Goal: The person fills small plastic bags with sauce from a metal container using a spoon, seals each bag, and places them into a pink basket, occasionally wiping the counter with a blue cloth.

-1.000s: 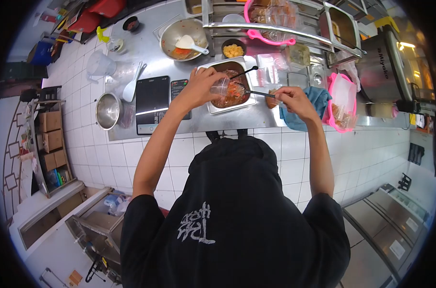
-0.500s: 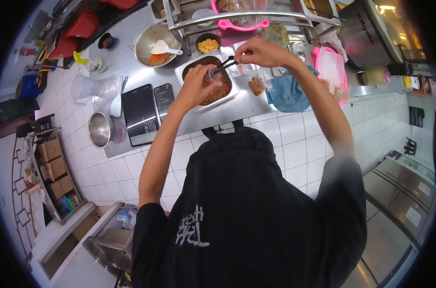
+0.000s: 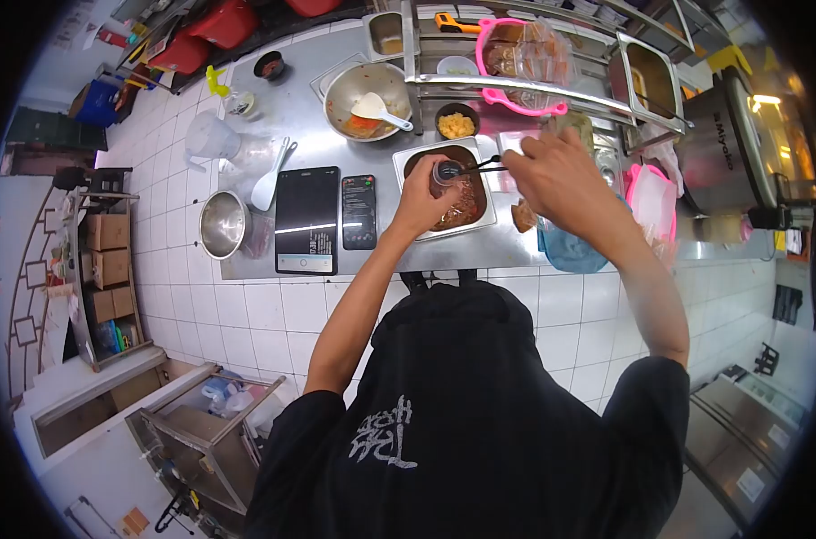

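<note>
My left hand is closed around a small clear plastic cup, held over a rectangular metal pan. Reddish-brown shredded food lies in the pan below. Between the fingertips of my right hand is the handle of a thin black utensil. Its far end reaches the cup's mouth, where a dark shape shows; I cannot tell its exact kind. Just behind the pan stands a black bowl of yellow chunks. A blue cloth lies below my right forearm.
Left of the pan lie a phone, a tablet and a white rice paddle. Metal bowls and a wok-like bowl with a white scoop stand nearby. A steel rack and pink baskets are at back and right.
The camera view has shifted, so the counter appears farther right. My left hand still holds the cup, and the black utensil now reaches level into its mouth. My right hand looks lower relative to the pan.
</note>
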Action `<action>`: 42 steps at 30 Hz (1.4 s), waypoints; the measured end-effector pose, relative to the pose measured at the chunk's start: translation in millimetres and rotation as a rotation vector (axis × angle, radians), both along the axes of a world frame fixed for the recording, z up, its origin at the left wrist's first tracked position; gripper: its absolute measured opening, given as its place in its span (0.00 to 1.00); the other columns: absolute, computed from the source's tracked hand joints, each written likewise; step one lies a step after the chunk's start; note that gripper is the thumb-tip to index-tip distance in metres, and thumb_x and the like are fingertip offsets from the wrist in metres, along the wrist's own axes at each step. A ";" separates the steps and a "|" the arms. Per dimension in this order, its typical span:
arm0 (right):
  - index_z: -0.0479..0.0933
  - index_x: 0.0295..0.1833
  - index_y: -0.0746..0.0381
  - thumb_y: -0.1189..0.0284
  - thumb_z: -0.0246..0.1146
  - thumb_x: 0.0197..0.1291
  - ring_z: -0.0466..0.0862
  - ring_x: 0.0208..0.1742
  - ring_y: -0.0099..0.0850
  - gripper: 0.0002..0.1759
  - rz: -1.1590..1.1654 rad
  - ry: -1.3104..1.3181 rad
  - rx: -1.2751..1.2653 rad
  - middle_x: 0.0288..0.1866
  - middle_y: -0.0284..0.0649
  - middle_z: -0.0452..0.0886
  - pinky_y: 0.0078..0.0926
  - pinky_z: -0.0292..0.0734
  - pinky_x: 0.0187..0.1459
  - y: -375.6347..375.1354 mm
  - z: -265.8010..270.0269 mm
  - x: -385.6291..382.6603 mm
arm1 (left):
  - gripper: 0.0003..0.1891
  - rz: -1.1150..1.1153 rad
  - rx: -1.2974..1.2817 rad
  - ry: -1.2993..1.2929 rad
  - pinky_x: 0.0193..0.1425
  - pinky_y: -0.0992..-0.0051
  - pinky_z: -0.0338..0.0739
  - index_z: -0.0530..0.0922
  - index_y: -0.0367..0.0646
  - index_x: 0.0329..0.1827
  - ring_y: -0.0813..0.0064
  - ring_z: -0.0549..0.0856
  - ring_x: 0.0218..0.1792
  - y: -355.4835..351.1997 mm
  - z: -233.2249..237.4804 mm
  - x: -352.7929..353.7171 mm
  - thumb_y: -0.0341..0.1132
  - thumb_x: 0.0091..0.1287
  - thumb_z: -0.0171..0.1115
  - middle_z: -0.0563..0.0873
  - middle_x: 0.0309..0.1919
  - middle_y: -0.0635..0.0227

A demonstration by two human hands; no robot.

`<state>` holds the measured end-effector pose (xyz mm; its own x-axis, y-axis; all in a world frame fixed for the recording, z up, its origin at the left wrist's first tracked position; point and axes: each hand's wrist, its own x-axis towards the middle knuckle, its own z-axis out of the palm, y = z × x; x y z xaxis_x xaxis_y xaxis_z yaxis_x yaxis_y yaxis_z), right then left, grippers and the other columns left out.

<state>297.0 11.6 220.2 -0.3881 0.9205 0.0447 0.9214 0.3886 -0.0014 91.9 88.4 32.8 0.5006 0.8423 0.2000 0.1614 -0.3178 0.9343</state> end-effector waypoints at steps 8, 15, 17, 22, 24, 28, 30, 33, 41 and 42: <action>0.81 0.41 0.68 0.72 0.59 0.65 0.72 0.26 0.19 0.10 -0.409 0.843 -0.284 0.25 0.36 0.80 0.24 0.65 0.28 -16.1 -63.7 43.9 | 0.21 0.093 -0.130 0.065 0.43 0.74 0.77 0.74 0.39 0.52 0.77 0.81 0.36 -2.8 19.2 -8.5 0.37 0.60 0.71 0.84 0.38 0.65; 0.83 0.43 0.65 0.69 0.62 0.64 0.80 0.32 0.24 0.10 -0.554 1.007 -0.360 0.29 0.36 0.82 0.26 0.72 0.33 -49.7 -125.4 28.9 | 0.22 0.285 -0.320 -0.016 0.46 0.72 0.79 0.71 0.40 0.52 0.74 0.83 0.42 -7.0 13.4 -25.0 0.37 0.61 0.73 0.84 0.40 0.62; 0.83 0.47 0.62 0.66 0.66 0.63 0.83 0.41 0.33 0.12 -0.462 0.518 -0.078 0.36 0.40 0.83 0.30 0.76 0.42 -45.2 -130.2 -2.8 | 0.24 0.331 -0.289 -0.113 0.48 0.74 0.79 0.69 0.40 0.54 0.76 0.82 0.44 -11.9 32.2 -17.1 0.37 0.62 0.74 0.83 0.45 0.62; 0.82 0.51 0.65 0.69 0.69 0.62 0.82 0.42 0.32 0.15 -0.466 1.111 0.093 0.41 0.41 0.83 0.28 0.77 0.46 -15.8 -87.7 -53.1 | 0.24 0.176 -0.340 -0.336 0.54 0.75 0.78 0.66 0.39 0.56 0.76 0.81 0.50 -25.9 49.4 12.9 0.30 0.63 0.72 0.79 0.51 0.61; 0.82 0.51 0.65 0.70 0.69 0.63 0.82 0.40 0.28 0.14 -0.508 1.261 0.070 0.40 0.39 0.83 0.26 0.76 0.45 -10.7 -90.6 -55.7 | 0.20 0.071 -0.351 -0.467 0.56 0.76 0.78 0.66 0.39 0.57 0.77 0.80 0.52 -33.8 61.6 22.0 0.24 0.67 0.66 0.78 0.53 0.61; 0.82 0.49 0.67 0.72 0.68 0.65 0.80 0.37 0.19 0.11 -0.511 1.480 0.046 0.38 0.34 0.85 0.20 0.76 0.41 -9.9 -92.5 -49.6 | 0.19 0.063 -0.279 -0.407 0.54 0.74 0.78 0.68 0.37 0.57 0.75 0.80 0.52 -34.4 67.6 20.8 0.29 0.67 0.65 0.79 0.50 0.62; 0.82 0.48 0.67 0.72 0.68 0.65 0.80 0.37 0.18 0.11 -0.513 1.481 0.058 0.38 0.33 0.85 0.19 0.76 0.41 -12.1 -87.1 -49.6 | 0.15 -0.007 -0.332 -0.441 0.54 0.75 0.78 0.70 0.37 0.56 0.77 0.81 0.50 -35.7 76.4 18.7 0.28 0.69 0.63 0.80 0.49 0.64; 0.82 0.47 0.67 0.72 0.67 0.66 0.79 0.37 0.16 0.09 -0.505 1.734 -0.051 0.37 0.32 0.84 0.16 0.75 0.39 -13.9 -80.1 -48.2 | 0.13 -0.036 -0.358 -0.458 0.53 0.76 0.78 0.71 0.38 0.55 0.80 0.81 0.49 -33.2 84.7 16.1 0.27 0.71 0.61 0.81 0.48 0.66; 0.81 0.45 0.68 0.73 0.66 0.68 0.79 0.35 0.14 0.08 -0.487 1.691 -0.096 0.35 0.30 0.83 0.14 0.74 0.36 -20.0 -73.3 -48.0 | 0.11 -0.147 -0.623 -0.484 0.51 0.78 0.78 0.79 0.37 0.51 0.81 0.83 0.45 -24.9 97.7 8.0 0.28 0.68 0.66 0.85 0.44 0.69; 0.81 0.45 0.68 0.73 0.66 0.68 0.79 0.35 0.14 0.08 -0.487 1.692 -0.097 0.35 0.30 0.83 0.14 0.74 0.36 -20.4 -71.4 -47.2 | 0.11 -0.157 -0.606 -0.445 0.50 0.79 0.78 0.81 0.36 0.50 0.82 0.83 0.44 -24.2 98.5 7.2 0.29 0.67 0.68 0.86 0.42 0.69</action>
